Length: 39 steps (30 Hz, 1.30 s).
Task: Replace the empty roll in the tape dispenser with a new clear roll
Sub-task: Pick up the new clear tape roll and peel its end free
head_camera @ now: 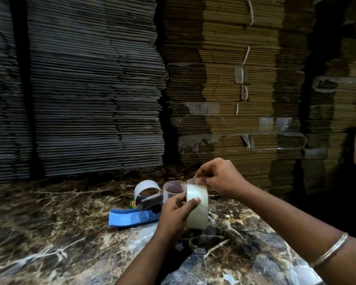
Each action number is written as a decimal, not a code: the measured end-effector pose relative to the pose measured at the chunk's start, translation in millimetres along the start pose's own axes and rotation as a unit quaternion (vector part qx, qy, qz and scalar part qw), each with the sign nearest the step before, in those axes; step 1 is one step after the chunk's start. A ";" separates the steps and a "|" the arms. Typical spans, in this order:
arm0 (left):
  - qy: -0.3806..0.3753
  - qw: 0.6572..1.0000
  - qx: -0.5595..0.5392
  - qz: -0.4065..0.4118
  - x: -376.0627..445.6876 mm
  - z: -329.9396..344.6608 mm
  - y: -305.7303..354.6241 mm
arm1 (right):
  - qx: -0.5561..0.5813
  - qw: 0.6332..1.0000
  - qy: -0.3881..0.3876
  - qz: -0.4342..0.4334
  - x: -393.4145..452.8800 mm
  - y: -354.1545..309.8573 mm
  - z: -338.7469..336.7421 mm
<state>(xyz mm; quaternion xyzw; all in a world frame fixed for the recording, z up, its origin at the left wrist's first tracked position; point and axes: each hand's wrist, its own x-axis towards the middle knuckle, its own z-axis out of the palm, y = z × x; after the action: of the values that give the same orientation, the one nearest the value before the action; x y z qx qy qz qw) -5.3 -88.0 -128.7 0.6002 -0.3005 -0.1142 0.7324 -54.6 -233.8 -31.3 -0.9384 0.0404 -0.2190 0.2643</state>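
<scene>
New clear roll (197, 204) held on edge above the marbled counter (70, 233), just in front of the person. Left hand (176, 212) closed round the roll's near side, thumb pressed flat on the outer wrap, other fingers hidden behind or inside the core. Right hand (218, 177) at the top of the roll, thumb and forefinger pinched together on what looks like the lifted tape end (192, 180); remaining fingers curled in. The tape dispenser (138, 212) lies on the counter just left of the hands: blue handle flat, metal frame above it, and a thin pale ring (147, 187) at its top, which I judge to be the spent core or a loop of it; cannot tell whether it is seated on the hub. A small clear cup (174, 190) stands between dispenser and roll. Stacked flattened cartons (224, 79) fill the background. Step in hand, as I read it: freeing the leading end before loading. To do it well, keep the thumb braking the roll so it does not spin, peel straight along the roll's width so the film does not split into a sliver, and draw off only a short tab. Clear film re-sticks invisibly, so do not let the end drop back. The old core likely needs removing first.
</scene>
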 end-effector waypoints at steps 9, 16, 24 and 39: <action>0.029 0.999 0.010 0.010 1.8 -1.8 -2.3 | 0.000 0.997 0.029 -0.067 -6.0 -13.2 -20.1; 0.045 0.997 0.052 0.039 1.0 0.4 2.9 | -0.043 0.988 0.060 -0.139 -14.0 -17.9 -20.6; 0.037 0.998 0.048 0.028 5.2 -5.0 3.3 | -0.030 0.981 0.060 -0.184 -21.0 -25.8 -37.4; 0.041 0.999 0.004 -0.004 0.8 -0.5 5.2 | 0.009 0.999 0.010 -0.029 21.3 -17.8 -34.9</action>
<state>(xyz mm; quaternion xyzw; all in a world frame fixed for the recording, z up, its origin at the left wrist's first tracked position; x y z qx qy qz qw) -5.5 -86.7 -123.6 0.6086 -0.2687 -0.0907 0.7411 -51.2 -239.3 12.8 -0.9345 0.0141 -0.2366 0.2656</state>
